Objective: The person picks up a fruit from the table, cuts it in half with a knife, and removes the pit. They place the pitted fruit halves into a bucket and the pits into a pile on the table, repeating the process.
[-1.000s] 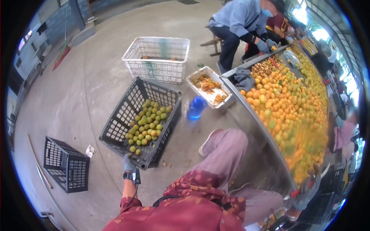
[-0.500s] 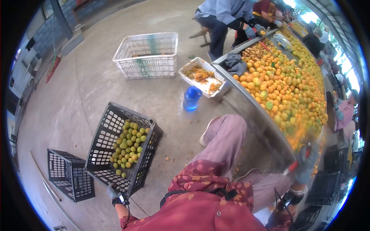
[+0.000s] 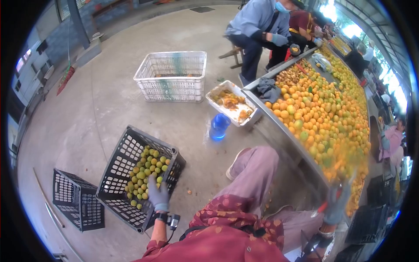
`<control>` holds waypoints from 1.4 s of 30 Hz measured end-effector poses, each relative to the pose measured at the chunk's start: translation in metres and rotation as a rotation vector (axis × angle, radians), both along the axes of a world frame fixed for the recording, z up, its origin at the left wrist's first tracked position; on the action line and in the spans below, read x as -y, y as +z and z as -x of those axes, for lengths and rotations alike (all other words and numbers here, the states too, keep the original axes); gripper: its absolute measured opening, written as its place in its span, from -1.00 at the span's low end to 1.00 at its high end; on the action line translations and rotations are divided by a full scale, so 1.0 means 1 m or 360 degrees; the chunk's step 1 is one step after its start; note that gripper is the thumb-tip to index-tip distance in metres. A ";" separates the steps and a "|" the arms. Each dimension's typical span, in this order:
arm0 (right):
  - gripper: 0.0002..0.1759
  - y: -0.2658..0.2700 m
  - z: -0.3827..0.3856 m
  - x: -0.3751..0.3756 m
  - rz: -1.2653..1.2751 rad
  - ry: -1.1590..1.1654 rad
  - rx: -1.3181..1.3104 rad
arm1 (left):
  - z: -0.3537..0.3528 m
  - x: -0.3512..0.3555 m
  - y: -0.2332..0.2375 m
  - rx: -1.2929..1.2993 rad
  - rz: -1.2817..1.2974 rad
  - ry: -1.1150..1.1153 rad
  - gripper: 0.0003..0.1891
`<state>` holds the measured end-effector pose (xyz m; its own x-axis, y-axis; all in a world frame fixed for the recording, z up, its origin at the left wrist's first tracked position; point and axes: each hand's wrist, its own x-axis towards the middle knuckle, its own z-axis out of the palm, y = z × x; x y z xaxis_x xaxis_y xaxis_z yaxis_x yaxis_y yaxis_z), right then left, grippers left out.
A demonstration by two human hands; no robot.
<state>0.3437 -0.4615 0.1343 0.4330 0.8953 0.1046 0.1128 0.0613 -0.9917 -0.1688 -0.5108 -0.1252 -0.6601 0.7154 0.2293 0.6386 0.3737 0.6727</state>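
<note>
My left hand (image 3: 158, 194), in a grey glove, reaches over the near rim of a black plastic crate (image 3: 114, 163), fingers stretched toward the greenish round fruit (image 3: 142, 174) inside. Nothing shows in that palm. A camera is strapped at the wrist. On the right, my gloved right hand (image 3: 337, 201) is closed around a red-handled tool (image 3: 323, 207), whose working end is smeared by motion. That hand is beside the near end of a metal-edged table (image 3: 286, 126) heaped with orange and yellow apricots (image 3: 316, 122).
A white crate (image 3: 170, 89), a white tub of fruit scraps (image 3: 242, 114) and a blue bottle (image 3: 219, 126) stand on the floor. Another black crate (image 3: 78, 198) sits at left. A person (image 3: 257, 26) in blue works at the table, others beyond. Black crates (image 3: 366, 222) stand at right.
My left hand has moved from the black crate's near outer corner up over its fruit. My right hand has shifted slightly lower, still with the red-handled tool. The view has tilted slightly.
</note>
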 end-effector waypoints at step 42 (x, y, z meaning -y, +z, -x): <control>-0.53 -0.050 -0.052 0.038 0.0031 -0.0737 -0.0154 | 0.084 -0.179 -0.017 -0.0084 -0.0175 -0.0199 -0.50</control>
<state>0.3958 -0.4999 0.0841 0.7941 0.6071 0.0290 0.0308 0.0075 -0.9995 -0.2526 -0.3322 -0.1423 -0.5525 0.7599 0.3426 0.7111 0.2152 0.6693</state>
